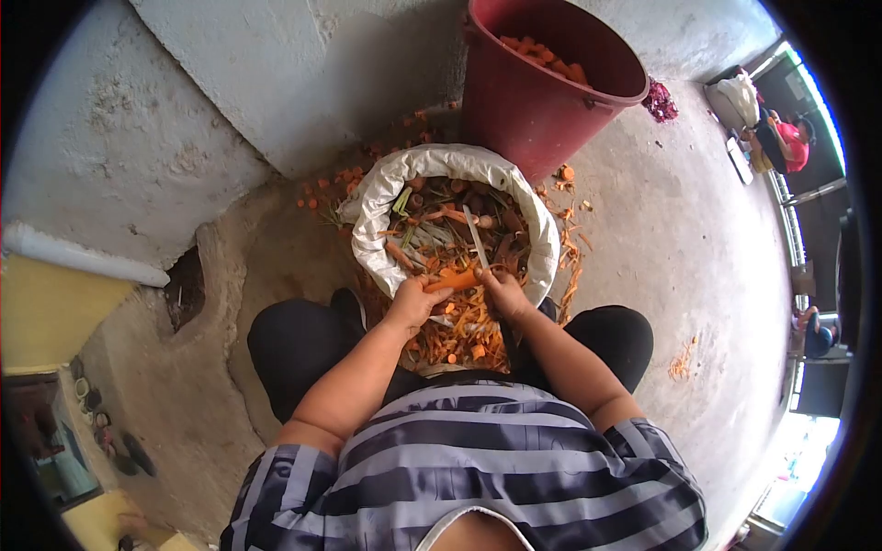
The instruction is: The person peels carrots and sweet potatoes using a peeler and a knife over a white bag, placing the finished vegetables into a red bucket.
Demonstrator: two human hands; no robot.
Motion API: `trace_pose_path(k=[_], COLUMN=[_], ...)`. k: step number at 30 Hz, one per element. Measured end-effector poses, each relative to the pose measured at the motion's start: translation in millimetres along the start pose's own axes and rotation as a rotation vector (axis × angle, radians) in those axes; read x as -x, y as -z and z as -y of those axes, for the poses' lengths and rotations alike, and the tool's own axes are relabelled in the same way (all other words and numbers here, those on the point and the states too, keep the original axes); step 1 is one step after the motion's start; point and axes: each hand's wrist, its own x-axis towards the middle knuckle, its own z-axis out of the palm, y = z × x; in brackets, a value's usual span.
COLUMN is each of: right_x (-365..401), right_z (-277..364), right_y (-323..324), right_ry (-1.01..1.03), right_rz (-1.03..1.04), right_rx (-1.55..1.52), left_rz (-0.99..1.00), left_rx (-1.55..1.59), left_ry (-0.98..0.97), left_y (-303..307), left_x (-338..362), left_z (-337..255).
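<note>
An orange carrot [453, 282] lies across the space between my hands, over the near part of an open white sack [375, 230]. My left hand [415, 301] is closed round the carrot's left end. In my right hand [502, 290] is a knife [475, 235], its blade pointing away from me over the sack; the fingers sit close to the carrot's right end. Whole carrots, some with green stalks [402, 202], fill the far part of the sack. Orange peelings [450, 342] and cut carrot ends are heaped nearest me.
Beyond the sack stands a tall red bucket [542, 110] with peeled carrots [544, 61] inside. Carrot scraps [574, 248] litter the concrete floor around the sack. A rough grey wall [184, 110] rises at left. Another person [792, 145] sits far off at right.
</note>
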Motion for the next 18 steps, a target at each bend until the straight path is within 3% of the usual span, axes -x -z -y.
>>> trace_pose_path(k=[7,8,10,13,16,18], right_x=[-19,-25,-38,-39,-39,-50], right_z=[-26,-33,-53,-55,-58,-68], right_y=[-6,-7,-12,-14,-8,-2], right_ry=[-0.225,-0.248,-0.188,-0.116,-0.095,-0.056], right_rz=[0.09,0.093,0.084,0.096,0.12,0.155], right_rx=[0.062,0.11,0.34,0.701,0.958,1.057], left_rz=[-0.065,-0.1,-0.164,-0.223,-0.205,-0.179], left_rx=[-0.19,-0.408,-0.843,-1.144,-1.344,-1.406], left_ry=[0.074,-0.009,-0.179,-0.135,-0.005,-0.152], left_y=[14,16,18,7,7,5], left_x=[-12,-13,-10,5,3,-7], left_z=[25,28,30,10,-8,-33])
